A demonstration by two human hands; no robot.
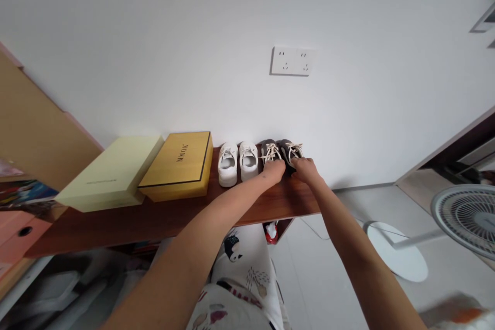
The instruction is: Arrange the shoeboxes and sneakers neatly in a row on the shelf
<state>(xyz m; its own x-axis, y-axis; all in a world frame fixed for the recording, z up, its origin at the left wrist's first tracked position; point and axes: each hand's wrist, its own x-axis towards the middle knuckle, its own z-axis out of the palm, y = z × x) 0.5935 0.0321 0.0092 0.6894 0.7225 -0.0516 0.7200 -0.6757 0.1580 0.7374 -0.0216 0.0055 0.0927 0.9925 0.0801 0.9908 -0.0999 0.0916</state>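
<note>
**Head view.**

- Shelf (154,216): dark wood top, runs L–R along white wall (193,36). Both forearms reach over its front edge toward the R end.
- L hand (275,169): on heel end of L dark shoe (269,150). Back of hand up, fingers together and bent down onto the shoe, touching it. Can't tell if they actually pinch it; hand too small in frame.
- R hand (305,167): on heel end of R dark shoe (292,148). Fingers together, curled over the heel, touching. Grip likewise can't tell.
- Dark shoes: a pair w/ cream laces, side by side and touching, toes to the wall, soles flat on the shelf. They sit at the back edge, close to the shelf's R end.
- White shoes (228,164): second pair, just L of the dark pair, same heading, toes at the back edge. Neither hand touches them.
- Brown box (180,165): lid on, marked "MMOK", just L of the white shoes w/ a narrow gap, lying flat.
- Pale box (112,172): closed, L of the brown box and against it, reaching nearer the front edge.
- Socket (292,61): double plate on the wall, above the shoes, well apart.
- Fan (469,216): grille at frame R, off the shelf. Its round white base (398,252) is on the floor, R of the shelf end.
- Patterned cloth (247,268) low centre, between the forearms.
</note>
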